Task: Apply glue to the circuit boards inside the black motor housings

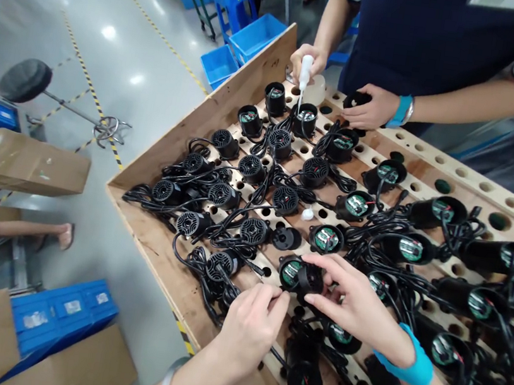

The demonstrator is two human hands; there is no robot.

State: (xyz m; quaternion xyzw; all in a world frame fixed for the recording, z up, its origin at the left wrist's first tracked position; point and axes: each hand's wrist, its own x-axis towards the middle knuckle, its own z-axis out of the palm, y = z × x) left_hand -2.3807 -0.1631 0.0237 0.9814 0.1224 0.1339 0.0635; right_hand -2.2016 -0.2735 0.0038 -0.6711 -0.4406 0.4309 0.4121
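My right hand [356,301] grips a black round cap [310,280] between thumb and fingers, tilted beside an open black cylindrical housing. Inside that housing a green circuit board [291,272] shows. My left hand [252,320] has its fingers pinched together at the near rim of the same housing; whatever they hold is hidden. A loose black cap [287,238] lies just beyond. Another open housing with a circuit board [327,238] stands close by. To the left are units with slotted covers, such as a grille-topped unit [222,265], among coiled black cables.
Across the wooden rack [164,307], a co-worker's hand [309,63] holds a white dropper bottle [305,75] over a housing. The co-worker's other hand [377,107] holds a black part. Blue bins [257,38] stand past the rack's raised side; cardboard boxes [22,161] are at left.
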